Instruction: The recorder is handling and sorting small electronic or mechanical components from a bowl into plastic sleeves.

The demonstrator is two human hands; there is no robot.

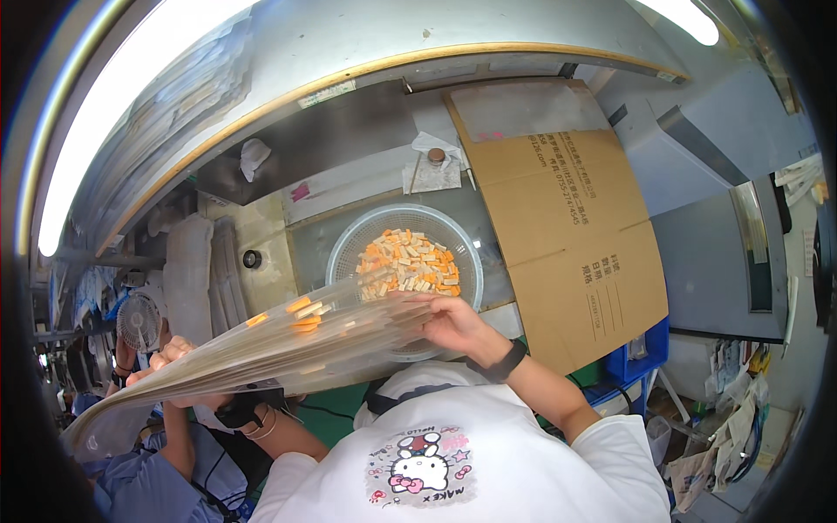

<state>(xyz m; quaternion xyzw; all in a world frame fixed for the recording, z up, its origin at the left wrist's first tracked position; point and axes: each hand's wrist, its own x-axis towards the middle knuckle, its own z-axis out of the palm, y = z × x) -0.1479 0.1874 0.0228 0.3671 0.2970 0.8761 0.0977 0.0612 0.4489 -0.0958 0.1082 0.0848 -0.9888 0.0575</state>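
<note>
A thick stack of thin, clear plastic sheets (288, 356) is held tilted, its right end over a round, pale perforated plastic basket (476, 266). Small orange and cream blocks (414, 261) are heaped in the basket. A few more orange and cream blocks (305, 321) lie on the upper sheet. My left hand (174, 356) is closed on the sheets' left part, partly hidden by them. At the end over the basket, my right hand (455, 324) grips the sheets' edge with thumb and fingers.
A large flattened cardboard piece (567, 261) lies right of the basket. Behind it are white papers (433, 174) with a small brown round thing. A shelf edge (384, 63) runs overhead. A person in blue (131, 484) and a fan (139, 321) are at left; a blue crate (641, 353) stands at right.
</note>
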